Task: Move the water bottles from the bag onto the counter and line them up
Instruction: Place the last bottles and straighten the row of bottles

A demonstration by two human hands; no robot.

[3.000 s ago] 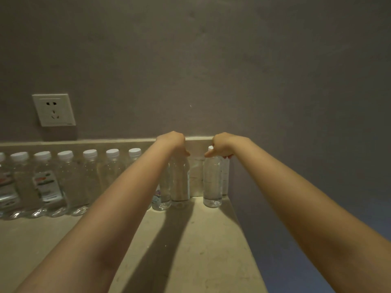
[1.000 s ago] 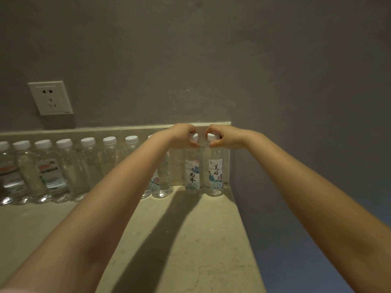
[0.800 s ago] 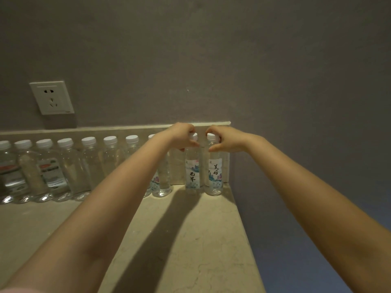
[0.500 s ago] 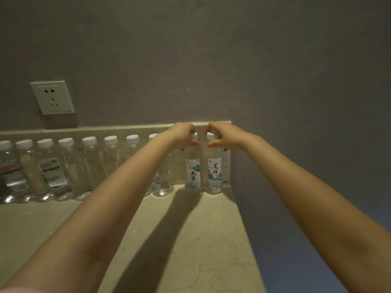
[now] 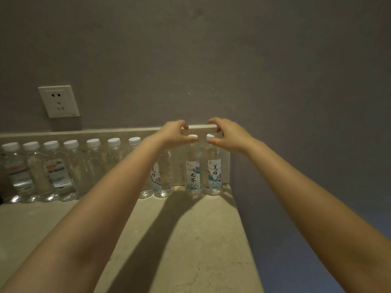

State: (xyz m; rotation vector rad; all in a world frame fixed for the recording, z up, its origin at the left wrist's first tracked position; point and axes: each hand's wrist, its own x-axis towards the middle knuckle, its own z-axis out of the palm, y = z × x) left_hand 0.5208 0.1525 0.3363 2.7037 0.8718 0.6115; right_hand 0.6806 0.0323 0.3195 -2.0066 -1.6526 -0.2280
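On a pale, marble-patterned desk [image 5: 190, 240] set against a grey wall [image 5: 211, 49], a row of water bottles [image 5: 72, 170] with white caps stands upright along the low backsplash [image 5: 105, 132], running from the left edge of view to the desk's right end; two bare forearms reach forward over the desk to the last two bottles. The end bottle [image 5: 214, 176] stands at the desk's far right corner; the second bottle [image 5: 193, 176] stands just beside it on the left; both labels show black brush characters over blue and pink. The left hand [image 5: 176, 134] hovers at the second bottle's cap; its grip is parted, fingers curled above, thumb tip just beside the cap, holding nothing; whether the thumb touches cannot be told. The right hand [image 5: 227, 134] mirrors it at the end bottle's cap; its grip is likewise parted in a loose C, fingers raised above the cap, thumb at its rim. A gap separates the second bottle from a third labelled bottle [image 5: 163, 176], partly hidden behind the left forearm; a white wall socket [image 5: 58, 101] sits above the row's left part.
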